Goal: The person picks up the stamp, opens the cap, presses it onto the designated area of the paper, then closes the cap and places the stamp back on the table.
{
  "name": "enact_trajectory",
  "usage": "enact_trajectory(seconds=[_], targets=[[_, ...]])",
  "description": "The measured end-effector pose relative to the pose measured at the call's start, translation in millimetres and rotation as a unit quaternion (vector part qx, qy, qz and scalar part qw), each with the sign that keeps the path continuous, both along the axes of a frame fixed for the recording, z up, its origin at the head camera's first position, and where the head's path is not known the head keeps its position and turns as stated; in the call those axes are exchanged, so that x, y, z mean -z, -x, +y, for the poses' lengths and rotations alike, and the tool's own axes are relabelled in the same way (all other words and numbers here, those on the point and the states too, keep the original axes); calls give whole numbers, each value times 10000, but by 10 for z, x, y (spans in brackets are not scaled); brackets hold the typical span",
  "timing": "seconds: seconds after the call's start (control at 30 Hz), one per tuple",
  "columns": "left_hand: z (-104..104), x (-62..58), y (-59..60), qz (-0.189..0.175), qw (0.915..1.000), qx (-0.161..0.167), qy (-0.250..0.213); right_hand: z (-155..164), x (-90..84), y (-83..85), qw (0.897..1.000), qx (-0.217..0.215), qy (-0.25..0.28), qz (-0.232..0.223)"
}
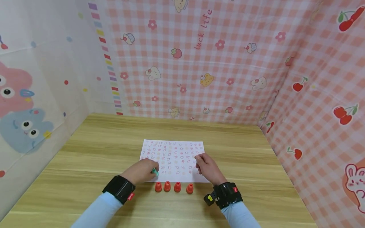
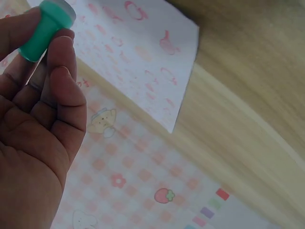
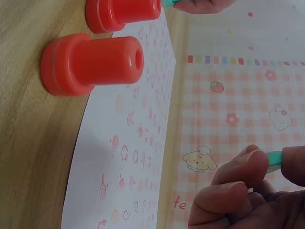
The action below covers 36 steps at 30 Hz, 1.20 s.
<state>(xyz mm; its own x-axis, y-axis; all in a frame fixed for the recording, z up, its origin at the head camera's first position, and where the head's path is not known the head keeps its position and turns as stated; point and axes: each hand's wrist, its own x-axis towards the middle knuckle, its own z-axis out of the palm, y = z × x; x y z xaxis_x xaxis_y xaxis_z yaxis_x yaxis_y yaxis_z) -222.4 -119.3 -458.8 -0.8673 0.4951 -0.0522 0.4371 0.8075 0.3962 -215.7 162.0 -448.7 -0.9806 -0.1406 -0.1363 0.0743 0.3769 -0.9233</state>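
My left hand (image 1: pixel 141 171) is over the near left part of a white sheet of paper (image 1: pixel 172 178) covered in small printed marks. Its thumb and fingers pinch a green toy stamp (image 2: pixel 43 33) with a pale, translucent end, seen close up in the left wrist view. Over the sheet's right edge, my right hand (image 1: pixel 210 168) pinches a small teal piece (image 3: pixel 274 159) between thumb and forefinger. Most of that piece is hidden by the fingertips, and I cannot tell its kind. Several red stamps (image 1: pixel 177 187) stand upright in a row along the sheet's near edge.
The sheet lies on a wood-grain table (image 1: pixel 85 158). A pink checked cloth (image 1: pixel 194 63) hangs behind it and on the right, with a white printed cloth (image 1: pixel 57 79) on the left. Both wrists wear black straps (image 1: pixel 119 189).
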Motion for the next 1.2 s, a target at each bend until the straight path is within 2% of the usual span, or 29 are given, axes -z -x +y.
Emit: enact_trajectory(seconds=[0.57, 0.97, 1.07, 1.2], targets=[[19, 107, -18, 65, 9992, 215, 337, -20, 18, -16, 10000, 48, -8, -29], [30, 164, -16, 408, 9962, 642, 427, -44, 26, -23, 9999, 112, 10, -72], [37, 160, -1, 354, 9958, 682, 504, -50, 32, -21, 9998, 123, -50, -124], [44, 143, 15, 89, 9956, 626, 691, -64, 31, -15, 9998, 77, -103, -141]])
